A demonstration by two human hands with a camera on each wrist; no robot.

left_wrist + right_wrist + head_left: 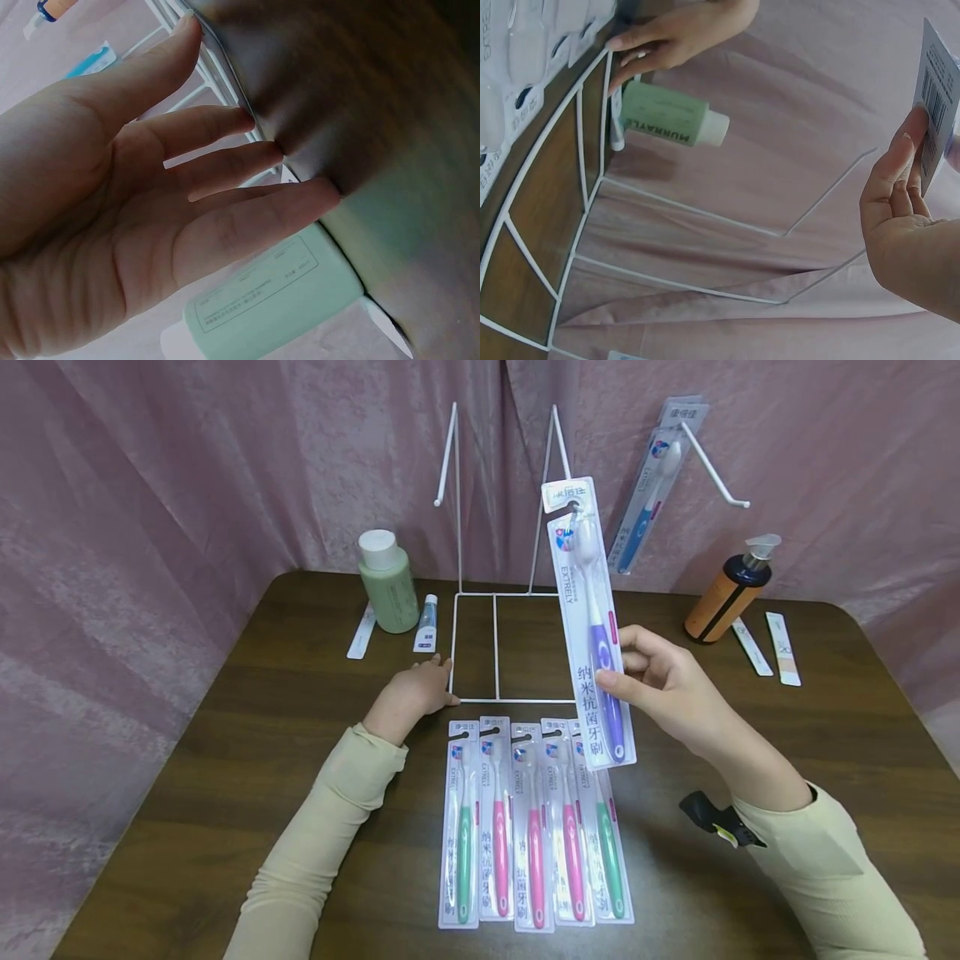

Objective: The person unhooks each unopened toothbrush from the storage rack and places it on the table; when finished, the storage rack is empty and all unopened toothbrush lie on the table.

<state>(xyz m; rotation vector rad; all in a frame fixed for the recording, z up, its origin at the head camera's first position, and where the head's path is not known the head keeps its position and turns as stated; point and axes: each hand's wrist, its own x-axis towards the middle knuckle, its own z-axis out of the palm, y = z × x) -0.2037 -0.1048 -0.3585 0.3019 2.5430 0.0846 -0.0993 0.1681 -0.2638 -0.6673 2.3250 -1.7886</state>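
Observation:
My right hand (675, 689) pinches a packaged toothbrush (602, 652) with a purple handle between thumb and fingers. It is held upright in front of a white wire rack (496, 647), overlapping one of its prongs in the head view. The right wrist view shows the pack's barcoded back (934, 94). My left hand (414, 692) rests at the rack base's front left corner, its fingers extended and fingertips down on the table. On the rack's right prong (712, 468) hangs a packaged toothbrush (651, 497) with a blue handle. The left prong (447, 456) is bare.
Several packaged toothbrushes (534, 827), green and pink, lie in a row before the rack. Left of it stand a green bottle (392, 589) and a small tube (426, 625). An amber pump bottle (726, 602) and flat sachets (783, 647) are at the right. A pink curtain hangs behind.

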